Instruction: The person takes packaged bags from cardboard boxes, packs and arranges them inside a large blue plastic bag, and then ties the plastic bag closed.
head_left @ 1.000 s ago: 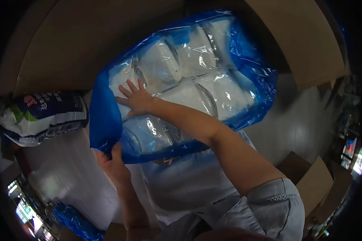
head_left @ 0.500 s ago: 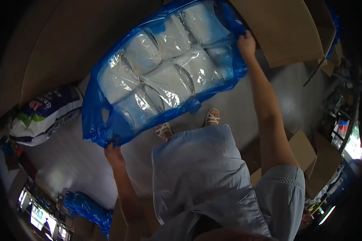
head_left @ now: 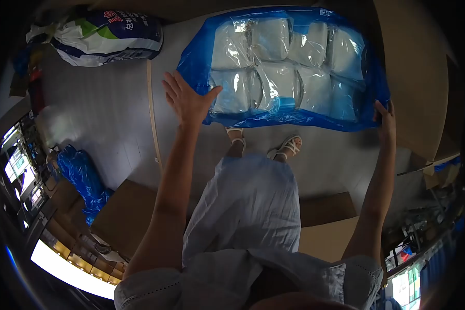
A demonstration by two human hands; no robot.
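Note:
A large blue plastic bag (head_left: 328, 120) with a clear top face is held out in front of me, lying roughly level. Several white, block-shaped packs (head_left: 277, 82) show through it in two rows; what they contain I cannot make out. My left hand (head_left: 187, 101) is at the bag's left end with fingers spread, the thumb reaching over its near corner. At the near right corner, my right hand (head_left: 386, 118) has its fingers closed on the blue film.
A tall cardboard box (head_left: 416, 77) stands close on the right. A printed white and purple sack (head_left: 108, 39) lies at the back left. Blue plastic bundles (head_left: 80, 173) and another carton (head_left: 123, 212) are at the left, and an open carton (head_left: 329, 235) stands near my legs.
The bag has turned from slanted to nearly level and shifted right. My left hand has let go of the gathered corner and spread its fingers; the right hand still grips its end.

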